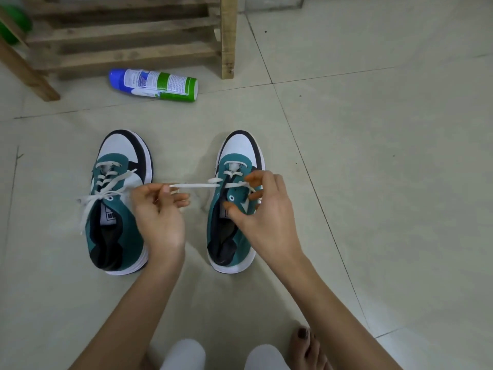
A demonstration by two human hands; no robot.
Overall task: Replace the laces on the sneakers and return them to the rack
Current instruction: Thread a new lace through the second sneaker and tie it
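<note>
Two teal, white and black sneakers stand side by side on the tiled floor, toes pointing away from me. The left sneaker (117,209) is laced with a white lace whose loose ends trail off its left side. The right sneaker (234,204) has a white lace (194,185) through its lower eyelets only. My left hand (160,209) pinches one end of this lace and holds it taut to the left, between the shoes. My right hand (262,206) rests over the right sneaker's eyelets and pinches the other lace end there.
A wooden shoe rack (128,30) stands at the top left. A white, green and blue spray can (154,85) lies on its side before the rack. A green object (12,25) shows at the far left. My knees and a bare foot (306,348) are at the bottom edge.
</note>
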